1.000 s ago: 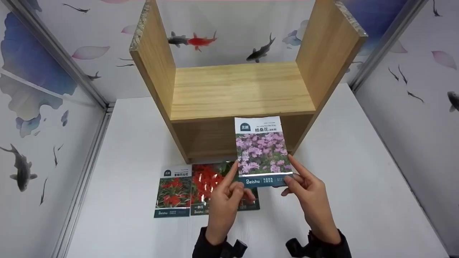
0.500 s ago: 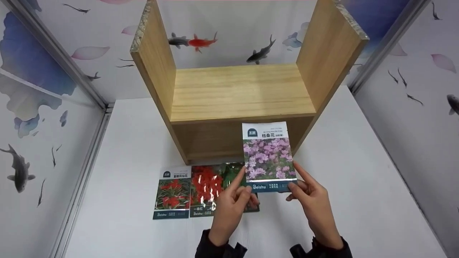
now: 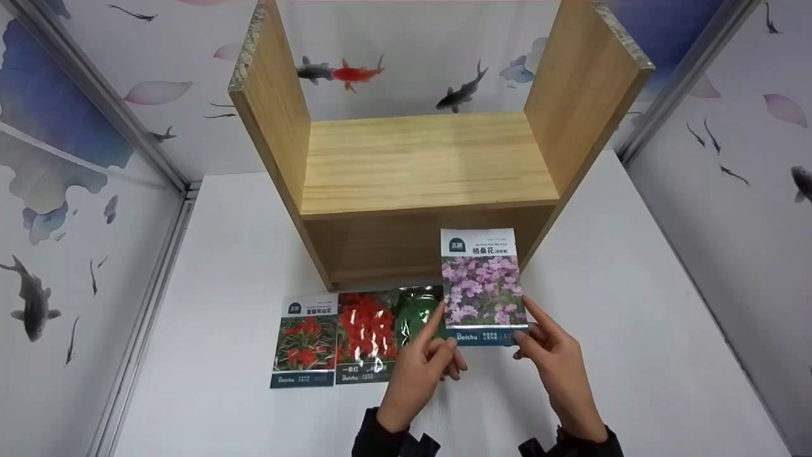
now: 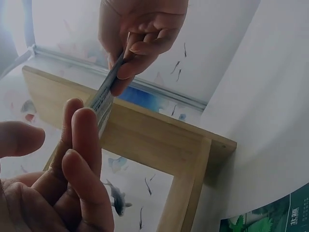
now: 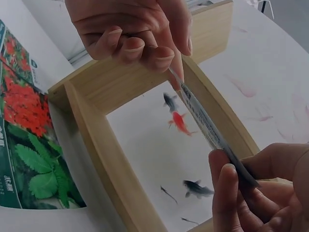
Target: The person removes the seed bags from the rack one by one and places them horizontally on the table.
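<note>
A seed packet (image 3: 484, 289) with a pink-flower picture is held up in front of the shelf's lower compartment. My right hand (image 3: 557, 368) pinches its lower right corner, thumb on the front. At the lower left corner my left hand (image 3: 419, 371) holds it, the index finger along the left edge. Edge-on, the packet (image 4: 104, 92) spans between both hands in the left wrist view. Behind and left, three more packets lie in a row: a red-flower packet (image 3: 304, 343), another red-flower packet (image 3: 366, 333) and a green-leaf packet (image 3: 415, 311), partly hidden by my left hand.
A wooden shelf unit (image 3: 425, 168) stands on the white table (image 3: 641, 330), with a middle board and two upright sides. Walls with fish and petal prints (image 3: 717, 165) enclose the table at the back and sides.
Both hands have moved right and toward me with the pink-flower packet. More of the green-leaf packet shows now. The packets on the table stay in place.
</note>
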Motion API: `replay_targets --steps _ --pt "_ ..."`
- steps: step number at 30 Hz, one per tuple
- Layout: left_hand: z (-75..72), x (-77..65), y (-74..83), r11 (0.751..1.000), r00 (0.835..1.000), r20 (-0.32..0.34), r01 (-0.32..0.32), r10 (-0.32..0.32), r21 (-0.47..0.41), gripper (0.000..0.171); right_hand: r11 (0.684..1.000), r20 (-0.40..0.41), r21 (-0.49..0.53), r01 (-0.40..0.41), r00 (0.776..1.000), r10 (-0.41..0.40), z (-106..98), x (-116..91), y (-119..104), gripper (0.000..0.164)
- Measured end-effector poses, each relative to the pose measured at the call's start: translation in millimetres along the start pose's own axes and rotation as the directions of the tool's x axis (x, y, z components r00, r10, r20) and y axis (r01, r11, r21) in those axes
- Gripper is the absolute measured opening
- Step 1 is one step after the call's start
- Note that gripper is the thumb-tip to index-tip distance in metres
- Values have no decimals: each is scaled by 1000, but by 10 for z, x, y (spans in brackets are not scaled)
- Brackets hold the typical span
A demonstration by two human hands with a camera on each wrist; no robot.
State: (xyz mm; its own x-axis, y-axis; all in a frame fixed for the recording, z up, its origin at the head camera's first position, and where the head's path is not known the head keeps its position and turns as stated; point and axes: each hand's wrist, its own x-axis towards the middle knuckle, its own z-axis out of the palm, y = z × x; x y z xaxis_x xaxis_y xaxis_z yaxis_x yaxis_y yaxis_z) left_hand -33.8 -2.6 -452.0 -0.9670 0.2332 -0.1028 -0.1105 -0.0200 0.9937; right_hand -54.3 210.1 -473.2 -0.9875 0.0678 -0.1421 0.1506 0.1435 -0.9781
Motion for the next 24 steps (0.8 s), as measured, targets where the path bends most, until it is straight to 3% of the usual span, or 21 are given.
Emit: replay_targets --steps 17,24 --pt "68 78 -285 996 995 48 87 -87 14 57 995 -13 -26 -98 995 98 -76 94 344 52" --pt "70 129 -395 990 989 69 132 -128 -55 59 986 -21 -56 -154 988 153 -48 157 495 51"
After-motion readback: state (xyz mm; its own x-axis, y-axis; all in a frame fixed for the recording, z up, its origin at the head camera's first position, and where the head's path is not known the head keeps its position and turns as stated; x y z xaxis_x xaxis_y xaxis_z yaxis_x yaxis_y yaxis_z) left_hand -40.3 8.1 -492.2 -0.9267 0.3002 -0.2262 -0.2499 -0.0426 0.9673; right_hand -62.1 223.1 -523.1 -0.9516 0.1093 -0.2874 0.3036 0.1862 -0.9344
